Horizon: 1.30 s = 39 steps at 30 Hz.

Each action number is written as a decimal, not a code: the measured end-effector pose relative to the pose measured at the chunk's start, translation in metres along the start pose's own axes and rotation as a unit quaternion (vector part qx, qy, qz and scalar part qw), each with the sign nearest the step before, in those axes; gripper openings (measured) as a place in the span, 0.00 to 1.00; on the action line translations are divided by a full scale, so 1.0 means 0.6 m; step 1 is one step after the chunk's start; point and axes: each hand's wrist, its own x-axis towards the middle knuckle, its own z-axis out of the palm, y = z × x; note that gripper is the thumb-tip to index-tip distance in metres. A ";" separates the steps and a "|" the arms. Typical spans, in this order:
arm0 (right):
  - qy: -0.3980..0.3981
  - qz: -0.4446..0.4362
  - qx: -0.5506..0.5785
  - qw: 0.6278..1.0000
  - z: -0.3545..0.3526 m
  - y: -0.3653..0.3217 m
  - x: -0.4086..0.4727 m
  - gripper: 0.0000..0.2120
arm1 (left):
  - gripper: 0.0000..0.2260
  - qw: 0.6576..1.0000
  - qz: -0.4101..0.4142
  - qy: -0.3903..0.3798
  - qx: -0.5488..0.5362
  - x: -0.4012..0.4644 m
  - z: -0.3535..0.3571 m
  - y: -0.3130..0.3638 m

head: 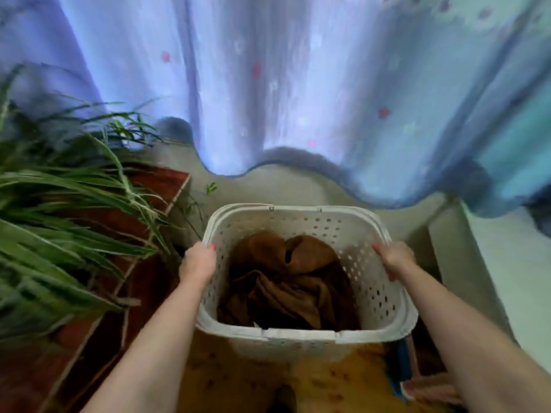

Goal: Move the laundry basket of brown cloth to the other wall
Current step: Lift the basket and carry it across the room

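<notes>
A white perforated laundry basket (298, 336) is right in front of me, below the middle of the view. Crumpled brown cloth (286, 281) lies inside it. My left hand (198, 262) grips the basket's left rim, thumb over the top edge. My right hand (395, 259) grips the right rim in the same way. Both forearms reach in from the bottom of the view. Whether the basket rests on the floor or hangs in my hands I cannot tell.
A pale blue curtain (298, 84) hangs just beyond the basket. A long-leaved green plant (59, 210) on a reddish-brown stand (155, 186) crowds the left. A pale ledge or cabinet (465, 248) stands at the right. Grey floor lies under the curtain.
</notes>
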 end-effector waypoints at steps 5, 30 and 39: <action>0.029 -0.049 -0.018 0.998 -0.079 -0.006 -0.135 0.22 | 0.21 0.998 0.041 0.040 -0.020 -0.101 -0.121 -0.002; 0.022 -0.212 0.031 0.977 -0.069 0.194 -0.567 0.22 | 0.19 0.979 0.008 0.202 -0.009 -0.636 -0.272 -0.344; -0.045 -0.223 -0.043 0.973 -0.017 0.255 -0.722 0.21 | 0.17 0.978 -0.090 0.190 0.000 -0.797 -0.240 -0.514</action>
